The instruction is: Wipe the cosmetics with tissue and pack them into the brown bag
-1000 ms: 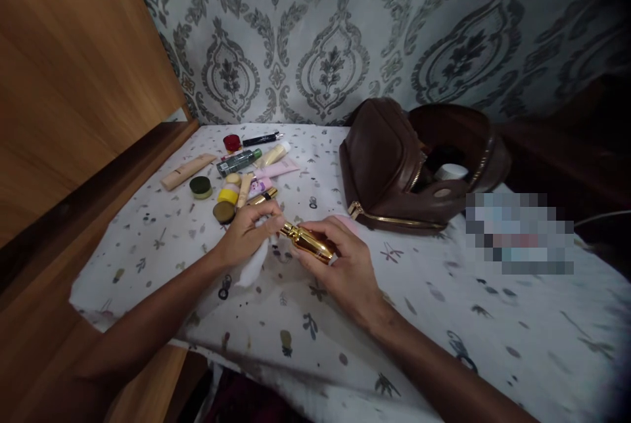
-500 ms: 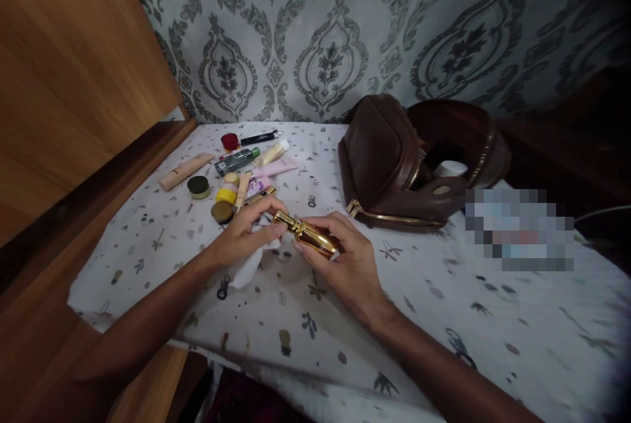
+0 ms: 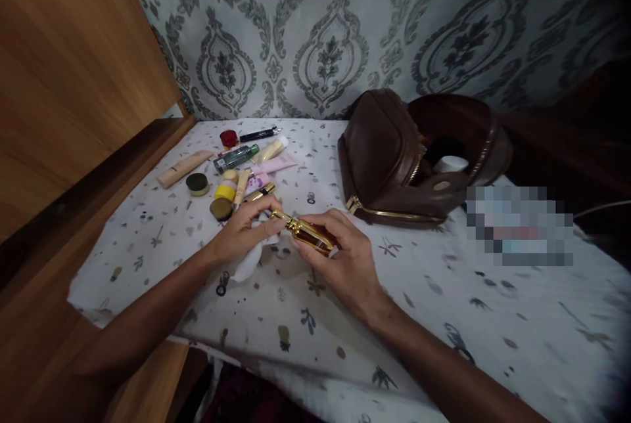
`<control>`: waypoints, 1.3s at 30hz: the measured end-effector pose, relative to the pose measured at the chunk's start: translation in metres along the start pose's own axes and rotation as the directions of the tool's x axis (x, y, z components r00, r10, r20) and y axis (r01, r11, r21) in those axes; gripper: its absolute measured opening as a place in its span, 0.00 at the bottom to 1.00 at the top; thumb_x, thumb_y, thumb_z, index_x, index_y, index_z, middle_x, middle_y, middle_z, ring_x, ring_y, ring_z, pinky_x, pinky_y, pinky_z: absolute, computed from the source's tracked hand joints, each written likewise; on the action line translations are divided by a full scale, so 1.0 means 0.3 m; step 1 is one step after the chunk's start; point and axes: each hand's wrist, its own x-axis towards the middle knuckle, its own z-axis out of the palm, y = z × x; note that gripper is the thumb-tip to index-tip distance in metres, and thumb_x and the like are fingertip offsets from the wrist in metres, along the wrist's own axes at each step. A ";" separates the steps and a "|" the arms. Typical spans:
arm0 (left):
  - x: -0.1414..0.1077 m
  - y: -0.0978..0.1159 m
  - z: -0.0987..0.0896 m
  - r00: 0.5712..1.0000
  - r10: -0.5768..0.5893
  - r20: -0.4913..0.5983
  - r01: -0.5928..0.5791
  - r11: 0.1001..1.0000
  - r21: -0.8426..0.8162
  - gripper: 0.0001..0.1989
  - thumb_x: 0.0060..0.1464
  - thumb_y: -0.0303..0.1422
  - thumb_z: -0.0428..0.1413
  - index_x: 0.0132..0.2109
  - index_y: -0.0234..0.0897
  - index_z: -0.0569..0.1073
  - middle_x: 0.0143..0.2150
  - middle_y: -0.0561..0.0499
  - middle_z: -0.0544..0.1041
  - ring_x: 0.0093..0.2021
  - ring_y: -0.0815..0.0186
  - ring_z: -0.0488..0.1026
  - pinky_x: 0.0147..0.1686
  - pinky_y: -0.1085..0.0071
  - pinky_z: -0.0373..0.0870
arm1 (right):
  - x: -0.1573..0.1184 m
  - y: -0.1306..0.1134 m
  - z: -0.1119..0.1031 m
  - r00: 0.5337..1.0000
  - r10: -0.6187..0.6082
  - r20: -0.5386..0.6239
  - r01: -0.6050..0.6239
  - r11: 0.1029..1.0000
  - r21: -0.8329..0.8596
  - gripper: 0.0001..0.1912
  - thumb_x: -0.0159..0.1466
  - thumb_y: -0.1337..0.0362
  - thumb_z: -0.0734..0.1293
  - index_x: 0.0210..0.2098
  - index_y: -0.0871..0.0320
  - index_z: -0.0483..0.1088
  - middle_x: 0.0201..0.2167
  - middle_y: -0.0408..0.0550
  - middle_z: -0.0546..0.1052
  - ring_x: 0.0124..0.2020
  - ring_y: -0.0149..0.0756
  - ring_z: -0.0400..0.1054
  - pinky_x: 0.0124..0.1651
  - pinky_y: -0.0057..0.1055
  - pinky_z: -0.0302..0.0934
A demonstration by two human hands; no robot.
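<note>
A shiny gold bottle [image 3: 311,237] with a narrow neck lies tilted between my hands, above the near part of the table. My right hand [image 3: 348,255] is closed around its wide body, the thumb along the near side. With thumb and fingers, my left hand [image 3: 246,229] pinches the slim top end of the bottle. A crumpled white cloth [image 3: 246,267] is bunched in the left hand and hangs below it; part of it is hidden by the fingers. Just beyond the left hand lies a gold and black tube [image 3: 260,193].
On the patterned white tablecloth [image 3: 280,357], several cosmetics lie at the back left: a green-capped bottle [image 3: 235,159], a pink tube [image 3: 275,164], a beige tube [image 3: 185,169] and a dark-lidded jar [image 3: 198,184]. An unzipped brown bag [image 3: 377,147] stands at the back right. A wooden panel [image 3: 83,55] rises on the left.
Both hands keep their hold on the gold bottle, which has shifted very slightly to the left. The cloth under the left hand has changed shape a little. The view has tipped slightly downward.
</note>
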 end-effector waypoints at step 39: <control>0.015 0.005 -0.039 0.999 -0.047 -0.014 0.046 0.998 -0.043 0.21 0.52 0.44 0.63 0.49 0.39 0.73 0.36 0.53 0.72 0.38 0.65 0.69 0.41 0.70 0.63 | 0.004 -0.010 -0.002 0.997 0.039 0.067 -0.038 0.999 -0.018 0.08 0.60 0.61 0.69 0.36 0.56 0.77 0.29 0.45 0.78 0.29 0.34 0.68 0.33 0.31 0.62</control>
